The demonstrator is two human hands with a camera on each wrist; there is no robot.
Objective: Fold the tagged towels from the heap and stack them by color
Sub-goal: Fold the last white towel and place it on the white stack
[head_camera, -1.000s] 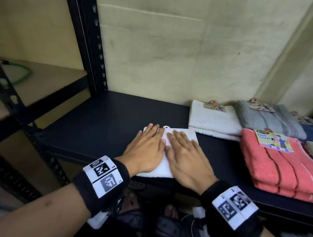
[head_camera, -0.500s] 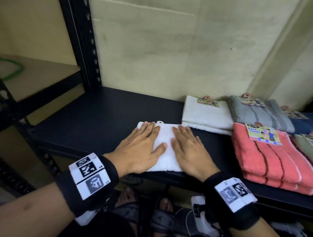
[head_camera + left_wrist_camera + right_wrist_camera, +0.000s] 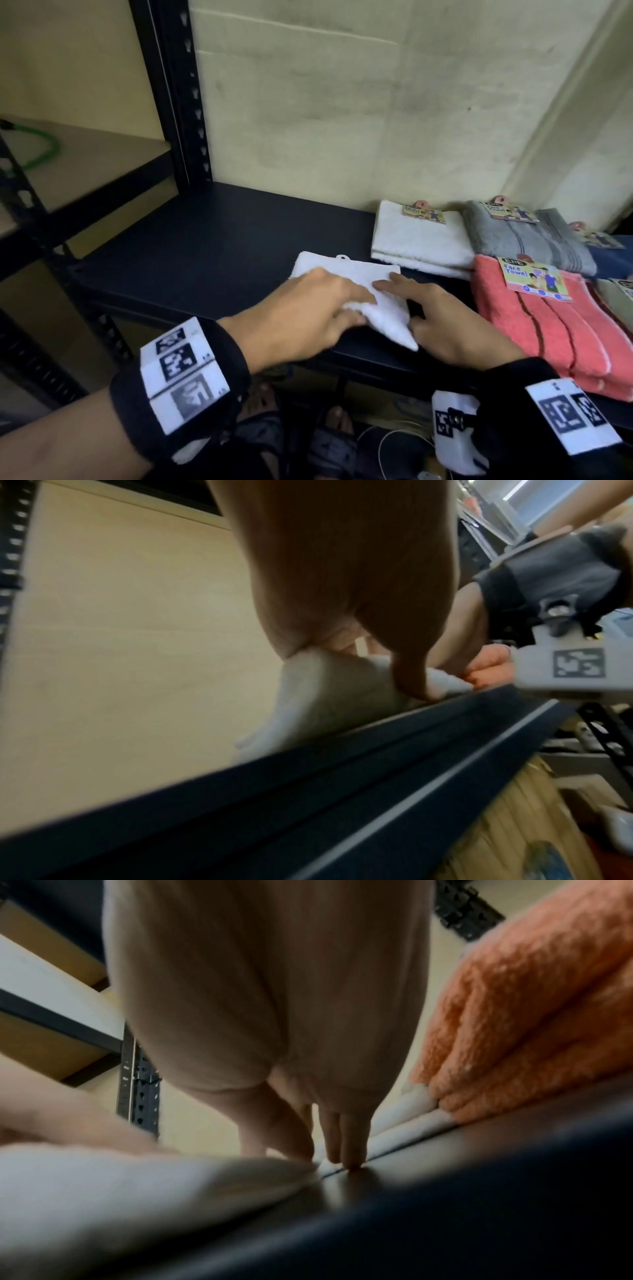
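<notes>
A small folded white towel (image 3: 346, 274) lies on the dark shelf (image 3: 222, 246) near its front edge. My left hand (image 3: 359, 308) pinches the towel's near left part between thumb and fingers and bunches it up; the left wrist view shows the same pinch, left hand (image 3: 394, 674) on the white towel (image 3: 325, 696). My right hand (image 3: 407, 308) is at the towel's right edge, index finger on top and thumb at the near corner. In the right wrist view its fingers (image 3: 349, 1150) point straight down onto the shelf beside the white towel (image 3: 137, 1191).
Folded, tagged stacks sit to the right: white (image 3: 418, 246), grey (image 3: 527, 243), coral (image 3: 534, 329), blue (image 3: 613, 260). The wall is close behind. A black rack post (image 3: 174, 102) stands at the left, with a wooden shelf (image 3: 85, 164) and green cord (image 3: 41, 150) beyond.
Both hands lay flat on the white towel before. Now the left hand has curled onto its near left part and raises it, and the right hand has slid to the right edge.
</notes>
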